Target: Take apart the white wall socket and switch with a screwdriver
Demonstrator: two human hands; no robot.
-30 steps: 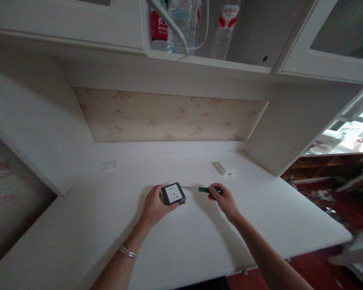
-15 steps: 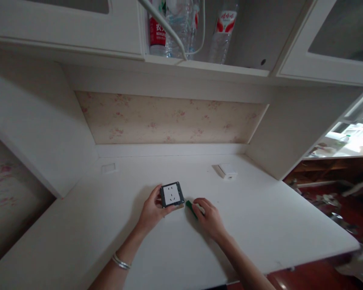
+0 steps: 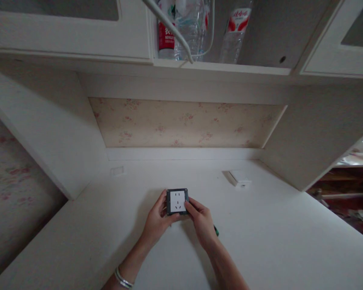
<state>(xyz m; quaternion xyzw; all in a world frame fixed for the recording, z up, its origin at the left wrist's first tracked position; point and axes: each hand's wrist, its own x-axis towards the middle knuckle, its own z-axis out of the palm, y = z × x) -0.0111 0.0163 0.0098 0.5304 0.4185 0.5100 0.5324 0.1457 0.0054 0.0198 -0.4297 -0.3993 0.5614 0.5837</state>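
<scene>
A wall socket with a white centre and a dark frame is held up above the white counter, its face toward me. My left hand grips it by the left side and lower edge, thumb along the bottom. On the other side, my right hand holds the right edge, its thumb pressed on the front; the other fingers are partly behind. A green tool handle peeks out beside my right wrist. Most of it is hidden, and I cannot tell whether it lies on the counter or stays in the hand.
A white box-like switch or socket piece lies on the counter at the right. A small clear rectangular piece is at the back left. Overhead, a shelf holds plastic bottles, and a white cable hangs from it.
My right hand, earlier around the green-handled tool, has come to the socket's right edge. The green handle now shows to the right of the wrist. The view has shifted slightly left.
</scene>
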